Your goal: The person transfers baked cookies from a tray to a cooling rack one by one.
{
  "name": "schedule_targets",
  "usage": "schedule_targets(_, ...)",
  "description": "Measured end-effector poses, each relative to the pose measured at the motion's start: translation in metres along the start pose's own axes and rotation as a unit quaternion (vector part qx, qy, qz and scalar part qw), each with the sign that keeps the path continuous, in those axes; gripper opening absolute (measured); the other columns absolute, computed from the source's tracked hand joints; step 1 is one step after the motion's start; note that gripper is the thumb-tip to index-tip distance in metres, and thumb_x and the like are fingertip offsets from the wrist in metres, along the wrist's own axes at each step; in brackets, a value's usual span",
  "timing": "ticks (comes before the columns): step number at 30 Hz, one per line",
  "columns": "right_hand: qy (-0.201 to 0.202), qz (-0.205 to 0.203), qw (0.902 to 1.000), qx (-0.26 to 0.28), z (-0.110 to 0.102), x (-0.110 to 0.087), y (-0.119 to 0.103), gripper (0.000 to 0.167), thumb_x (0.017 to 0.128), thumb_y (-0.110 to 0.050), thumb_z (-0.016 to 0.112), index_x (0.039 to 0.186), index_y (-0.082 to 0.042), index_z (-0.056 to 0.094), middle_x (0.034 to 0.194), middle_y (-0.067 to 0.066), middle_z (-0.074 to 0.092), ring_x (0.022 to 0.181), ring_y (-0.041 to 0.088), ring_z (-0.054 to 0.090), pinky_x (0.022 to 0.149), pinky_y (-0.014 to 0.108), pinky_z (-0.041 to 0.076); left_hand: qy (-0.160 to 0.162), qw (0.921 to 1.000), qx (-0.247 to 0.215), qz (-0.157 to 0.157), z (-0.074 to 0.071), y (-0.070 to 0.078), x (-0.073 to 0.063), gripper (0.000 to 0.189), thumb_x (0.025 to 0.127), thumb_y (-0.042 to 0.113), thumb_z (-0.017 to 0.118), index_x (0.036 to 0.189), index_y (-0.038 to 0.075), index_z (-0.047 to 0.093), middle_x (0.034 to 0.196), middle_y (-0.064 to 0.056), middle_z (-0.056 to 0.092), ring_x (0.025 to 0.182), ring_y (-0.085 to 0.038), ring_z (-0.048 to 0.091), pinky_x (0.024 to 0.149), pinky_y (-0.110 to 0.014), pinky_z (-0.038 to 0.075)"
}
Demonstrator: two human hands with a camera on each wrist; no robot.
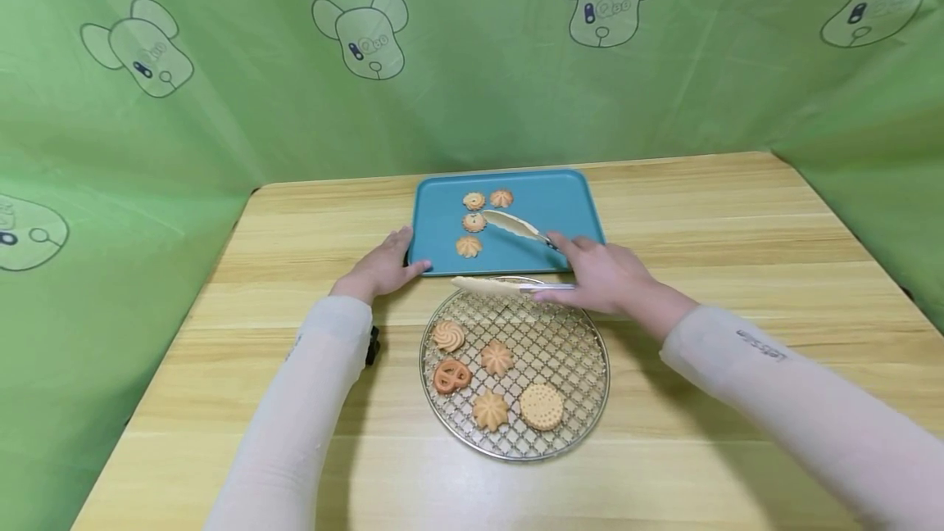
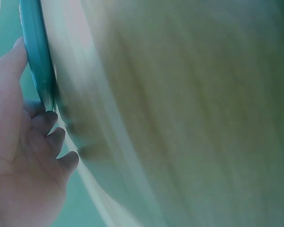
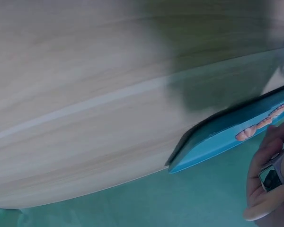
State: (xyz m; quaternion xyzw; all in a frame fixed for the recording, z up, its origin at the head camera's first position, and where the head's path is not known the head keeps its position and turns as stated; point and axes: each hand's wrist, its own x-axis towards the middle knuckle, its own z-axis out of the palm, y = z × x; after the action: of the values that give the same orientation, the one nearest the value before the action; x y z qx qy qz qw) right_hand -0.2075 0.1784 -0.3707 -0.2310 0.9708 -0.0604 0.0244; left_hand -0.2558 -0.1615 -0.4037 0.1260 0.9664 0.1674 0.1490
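Note:
My left hand (image 1: 383, 266) grips the front left corner of a blue tray (image 1: 546, 191), its thumb over the rim and its fingers curled at the outer edge in the left wrist view. My right hand (image 1: 608, 275) holds a pair of tongs (image 1: 514, 224) with pale, scalloped tips, spread wide. One tip lies over the tray beside a round cookie (image 1: 474, 222); the other is over the far rim of a round wire rack (image 1: 516, 458). Nothing is between the tips. Several small cookies sit on the tray's left half, including a flower-shaped cookie (image 1: 468, 247) near the front.
On the rack lie a swirl cookie (image 1: 448, 336), a pretzel-shaped cookie (image 1: 451, 376), a large round dotted cookie (image 1: 542, 406) and two flower-shaped cookies (image 1: 490, 410). The wooden table (image 1: 745, 236) is enclosed by a green curtain (image 1: 472, 121) at the back and sides.

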Motion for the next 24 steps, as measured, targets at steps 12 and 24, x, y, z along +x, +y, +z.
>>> schedule_targets(12, -0.014, 0.022, 0.9997, 0.002, -0.001, 0.015, -0.012, 0.099, 0.080, -0.076, 0.049, 0.150, -0.010, 0.029, 0.130, 0.027, 0.051, 0.101, 0.048, 0.058, 0.063, 0.051, 0.054, -0.001, 1.0000, 0.002, -0.002, 0.000, 0.000, 0.000, 0.083, 0.097, 0.052, 0.044, 0.153, 0.004, 0.003, 0.158, -0.011, 0.004, 0.144, -0.027, 0.004, 0.116, -0.039, 0.008)
schedule_targets(24, -0.048, 0.030, 0.9983, -0.015, -0.005, 0.022, -0.016, 0.087, 0.087, -0.071, 0.043, 0.149, -0.010, 0.034, 0.124, 0.024, 0.057, 0.103, 0.042, 0.058, 0.059, 0.043, 0.053, -0.002, 1.0000, 0.002, -0.002, 0.001, 0.000, 0.001, 0.083, 0.098, 0.052, 0.043, 0.153, 0.005, 0.003, 0.158, -0.011, 0.004, 0.144, -0.026, 0.003, 0.116, -0.039, 0.008)
